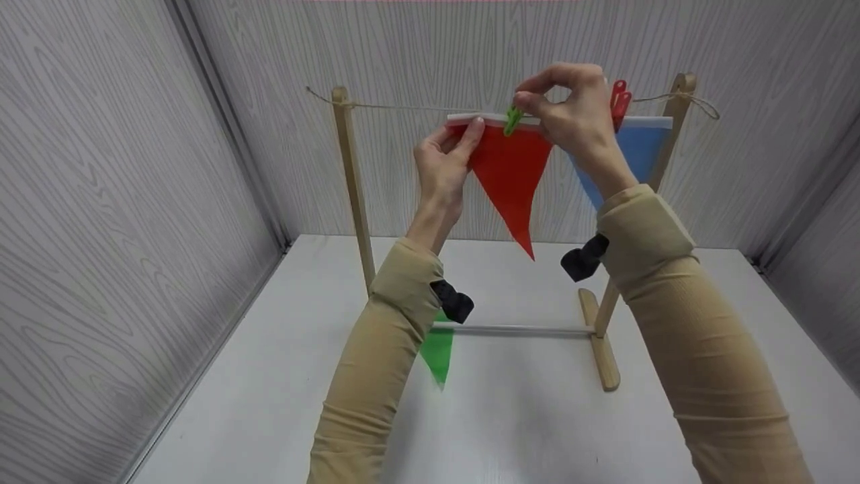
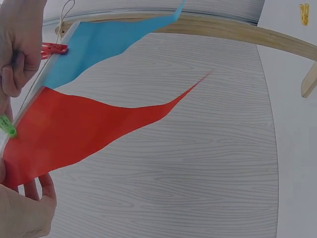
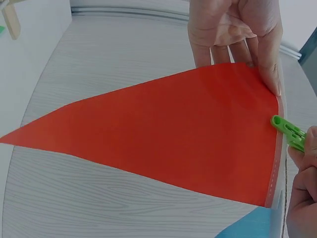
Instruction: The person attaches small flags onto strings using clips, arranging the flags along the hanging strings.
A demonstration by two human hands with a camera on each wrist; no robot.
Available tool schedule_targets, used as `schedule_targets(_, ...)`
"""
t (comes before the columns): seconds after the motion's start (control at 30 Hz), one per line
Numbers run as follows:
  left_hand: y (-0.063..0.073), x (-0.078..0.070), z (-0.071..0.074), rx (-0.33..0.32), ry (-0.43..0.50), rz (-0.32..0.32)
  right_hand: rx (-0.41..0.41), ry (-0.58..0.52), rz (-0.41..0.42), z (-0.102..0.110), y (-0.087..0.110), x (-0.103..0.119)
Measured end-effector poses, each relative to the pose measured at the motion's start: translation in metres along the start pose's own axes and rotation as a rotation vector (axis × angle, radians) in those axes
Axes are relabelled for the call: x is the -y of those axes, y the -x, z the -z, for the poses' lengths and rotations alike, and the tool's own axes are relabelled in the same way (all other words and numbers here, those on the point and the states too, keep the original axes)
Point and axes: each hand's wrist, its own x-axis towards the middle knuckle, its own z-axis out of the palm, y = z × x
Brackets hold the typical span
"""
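A red pennant (image 1: 510, 161) with a white top hem hangs point down at the string (image 1: 403, 107). Its upper left corner is pinched by my left hand (image 1: 445, 165), thumb in front and fingers behind. Thumb and index finger of my right hand (image 1: 571, 107) pinch a green clothespin (image 3: 290, 133), whose tip sits over the white hem. To the right, a blue pennant (image 1: 635, 151) hangs from the same string, partly hidden behind my right hand. Red clothespins (image 1: 621, 107) stand at the blue pennant's hem.
Wooden posts (image 1: 353, 181) hold the string, joined low down by a white bar (image 1: 517, 329). A green pennant (image 1: 438, 349) is near the bar, partly behind my left sleeve. A yellow clothespin (image 2: 304, 14) lies on the white surface. Wood-grain panels (image 1: 127, 202) enclose the space.
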Motion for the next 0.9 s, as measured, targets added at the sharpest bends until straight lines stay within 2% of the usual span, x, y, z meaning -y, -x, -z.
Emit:
schedule_targets(0.7,0.0007,-0.0022,-0.0009,-0.029,-0.041,0.001,0.106,0.006,-0.065,0.0034,0.0017,0.0002)
schedule_targets(0.9,0.0017,-0.0007,0.0000,-0.024,-0.038,-0.011,0.138,-0.025,-0.086,0.0049,0.0019,-0.0019)
